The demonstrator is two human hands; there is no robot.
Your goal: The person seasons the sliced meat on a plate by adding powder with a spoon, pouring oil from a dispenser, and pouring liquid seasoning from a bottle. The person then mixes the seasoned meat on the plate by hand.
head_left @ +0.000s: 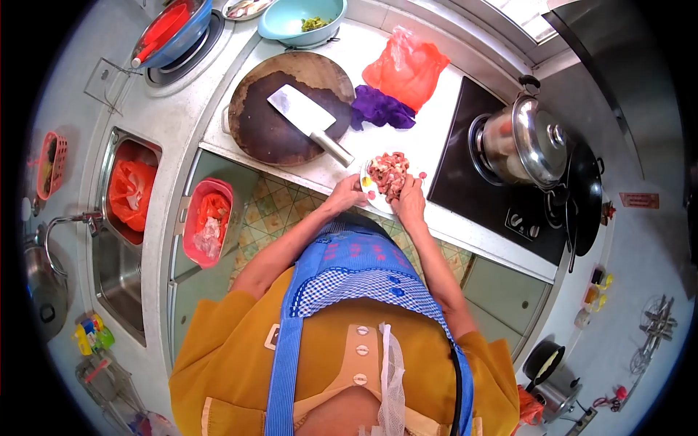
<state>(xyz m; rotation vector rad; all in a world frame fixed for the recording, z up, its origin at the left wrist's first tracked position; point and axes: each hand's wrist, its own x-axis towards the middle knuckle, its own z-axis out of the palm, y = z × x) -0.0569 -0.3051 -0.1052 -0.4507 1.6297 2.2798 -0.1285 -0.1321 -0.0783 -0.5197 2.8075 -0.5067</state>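
Note:
A white plate [378,204] with coloured spots on its rim lies at the counter's front edge, heaped with chopped raw meat [389,173]. My left hand [347,195] grips the plate's left rim. At the opposite side, my right hand [411,203] has its fingers bent together against the meat; how much they hold is hidden. Left of the plate, a cleaver [302,109] rests on a round, dark-stained chopping board [254,142], its handle pointing toward the plate. Behind the plate are a crumpled purple cloth or bag [382,107] and a red plastic bag [407,67].
To the right, a lidded steel pot [534,142] stands on the black hob [465,160], with a dark wok [585,196] beyond. A pink bin [198,243] hangs at the cabinet front. Left are the sink [120,291] and a bagged basin. A turquoise bowl [280,22] holds greens.

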